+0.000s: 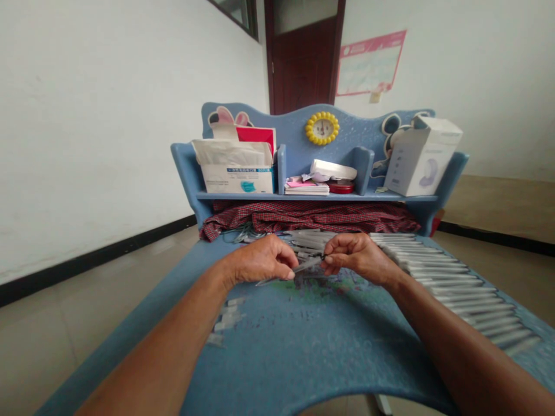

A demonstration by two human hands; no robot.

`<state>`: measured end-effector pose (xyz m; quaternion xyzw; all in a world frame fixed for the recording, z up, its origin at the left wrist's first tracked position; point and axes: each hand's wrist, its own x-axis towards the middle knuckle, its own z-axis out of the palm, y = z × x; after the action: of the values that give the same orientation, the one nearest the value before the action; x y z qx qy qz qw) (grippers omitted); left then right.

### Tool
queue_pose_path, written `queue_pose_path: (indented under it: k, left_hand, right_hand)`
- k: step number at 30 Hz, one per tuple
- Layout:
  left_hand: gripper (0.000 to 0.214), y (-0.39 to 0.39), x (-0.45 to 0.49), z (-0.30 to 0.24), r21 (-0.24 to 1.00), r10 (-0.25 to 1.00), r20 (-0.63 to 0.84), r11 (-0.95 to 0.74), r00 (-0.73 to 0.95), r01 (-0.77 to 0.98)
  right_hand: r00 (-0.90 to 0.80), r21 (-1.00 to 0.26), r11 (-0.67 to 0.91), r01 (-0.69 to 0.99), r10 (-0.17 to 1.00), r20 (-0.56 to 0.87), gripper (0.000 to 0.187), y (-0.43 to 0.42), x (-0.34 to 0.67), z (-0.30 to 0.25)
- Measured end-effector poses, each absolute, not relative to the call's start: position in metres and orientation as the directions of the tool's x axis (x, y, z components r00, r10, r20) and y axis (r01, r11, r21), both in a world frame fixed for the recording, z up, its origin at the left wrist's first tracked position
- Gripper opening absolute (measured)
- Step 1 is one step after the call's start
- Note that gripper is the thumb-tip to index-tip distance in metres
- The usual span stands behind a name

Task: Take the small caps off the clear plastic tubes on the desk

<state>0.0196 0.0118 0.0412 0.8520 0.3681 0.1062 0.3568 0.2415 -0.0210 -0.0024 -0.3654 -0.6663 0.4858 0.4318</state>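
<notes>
My left hand is closed round the clear barrel of a slim pen, whose one end sticks out to the left below the fingers. At the pen's dark right end, the fingertips of my right hand are pinched together. Behind both hands lies a loose pile of clear pen parts. A long row of similar pens lies side by side on the right of the desk. Several short clear pieces, like pen caps, lie near my left forearm.
The blue desk has a curved front edge and a raised shelf at the back. On it stand a mask box, a red round tin and a white box. Folded checked cloth lies under the shelf.
</notes>
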Motion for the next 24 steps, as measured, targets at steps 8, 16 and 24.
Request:
queue_pose_path:
  k: [8, 16, 24]
  left_hand:
    - [0.020, 0.0116, 0.0215, 0.0426, 0.646, 0.676, -0.165, -0.476, 0.718, 0.597]
    - [0.019, 0.0097, 0.0248, 0.0398, 0.646, 0.657, -0.159, -0.495, 0.737, 0.581]
    - [0.017, 0.0119, 0.0256, 0.0370, 0.632, 0.681, -0.122, -0.509, 0.723, 0.585]
  right_hand:
    - [-0.381, -0.964, 0.251, 0.088, 0.902, 0.200, 0.018, -0.0216, 0.2401, -0.0029]
    - [-0.410, -0.951, 0.280, 0.129, 0.889, 0.206, 0.019, -0.0171, 0.2435, -0.0093]
    - [-0.405, -0.939, 0.284, 0.192, 0.895, 0.188, 0.022, -0.0167, 0.2424, -0.0100]
